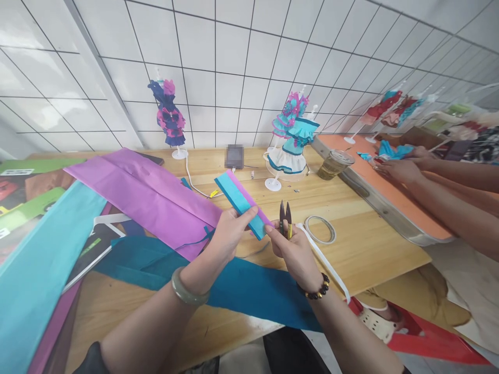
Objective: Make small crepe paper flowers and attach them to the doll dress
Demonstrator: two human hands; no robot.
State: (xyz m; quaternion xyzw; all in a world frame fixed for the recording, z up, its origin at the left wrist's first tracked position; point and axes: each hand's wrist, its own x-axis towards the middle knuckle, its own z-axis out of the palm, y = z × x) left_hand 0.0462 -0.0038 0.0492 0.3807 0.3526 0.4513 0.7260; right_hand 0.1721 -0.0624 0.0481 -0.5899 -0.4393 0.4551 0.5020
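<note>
My left hand (230,228) is closed on a layered strip (237,195) of turquoise, dark teal and purple, thin like paper or cloth, its thumb lying on top. My right hand (294,252) pinches the strip's near right corner between thumb and finger. The same hand also holds thread snips (286,221), their dark blades pointing up and slightly apart. Beneath both hands lies a long dark teal sheet (253,291). A wide purple sheet (148,195) spreads out to the left, partly over a turquoise sheet (47,270).
Miniature dress stands hold a navy-pink dress (170,117) and a turquoise-white dress (294,143). Right of my hands are a tape roll (319,230), a white strip (327,265) and a cup of liquid (335,164). A co-worker's hands (401,171) handle blue material at an orange table (405,208).
</note>
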